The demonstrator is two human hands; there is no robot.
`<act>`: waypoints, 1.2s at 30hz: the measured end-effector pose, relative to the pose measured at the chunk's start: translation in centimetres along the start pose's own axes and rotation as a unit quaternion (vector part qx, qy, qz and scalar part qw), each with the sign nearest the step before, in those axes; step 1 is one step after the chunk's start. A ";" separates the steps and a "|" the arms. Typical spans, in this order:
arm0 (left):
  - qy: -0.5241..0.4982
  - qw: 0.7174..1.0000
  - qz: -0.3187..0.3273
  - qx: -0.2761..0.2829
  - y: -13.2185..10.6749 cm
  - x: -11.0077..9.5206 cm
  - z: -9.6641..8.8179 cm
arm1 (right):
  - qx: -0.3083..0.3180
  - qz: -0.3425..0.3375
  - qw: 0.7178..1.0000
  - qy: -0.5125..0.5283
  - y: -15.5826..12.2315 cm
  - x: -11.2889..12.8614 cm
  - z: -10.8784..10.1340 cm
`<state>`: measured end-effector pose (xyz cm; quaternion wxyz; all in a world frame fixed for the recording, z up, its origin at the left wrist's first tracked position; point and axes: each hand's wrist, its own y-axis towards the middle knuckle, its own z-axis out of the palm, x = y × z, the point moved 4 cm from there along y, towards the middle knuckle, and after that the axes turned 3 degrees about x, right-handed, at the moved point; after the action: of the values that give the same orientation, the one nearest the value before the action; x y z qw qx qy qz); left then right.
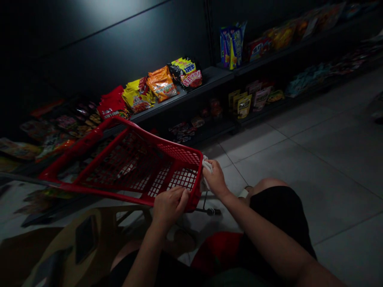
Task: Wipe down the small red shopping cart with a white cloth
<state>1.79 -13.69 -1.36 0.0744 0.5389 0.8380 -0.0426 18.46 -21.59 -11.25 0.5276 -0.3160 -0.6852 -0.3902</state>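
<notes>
Red cart [164, 179], mesh-walled: in the middle of the view, just in front of the person's knees. Its narrower end points toward the hands, the longer body runs off to the left. Camera is canted, so cannot tell whether the cart stands level.

White cloth [206, 164]: bunched against the outside of that near end, by the corner. Right hand [215, 177] closed around it, pressing it to the plastic. Left hand [170, 204] curled over the near rim, seemingly a steadying grip.

Progress: reads as wiping, with the cart's end wall being worked now. What is done cannot be told; the light is dim and no part of the red plastic shows plainly cleaner than another. Side rims and the far end have no cloth on them at this moment; whether they are finished or left over, unclear.

Below the cart's end: a dark caster [213, 211] above the tiled floor [329, 159].

Left, lower: beige stool [103, 223] close by the cart, a dark phone-like slab [85, 238] lying on it.

Beyond the cart: dark shelf [212, 79] with red packets [113, 101], yellow packets [138, 95], orange packets [162, 83]. Further right, blue packs [232, 46] standing upright; yellow pouches [243, 105] on the tier below.
</notes>
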 end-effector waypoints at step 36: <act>0.115 0.993 0.018 0.001 0.9 2.0 0.4 | 0.181 -0.138 0.970 -0.091 -0.8 -0.8 1.1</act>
<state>1.82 -11.55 -2.11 -0.0224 0.5552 0.8312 0.0205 17.44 -21.01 -12.38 0.4528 -0.1518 -0.8264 -0.2982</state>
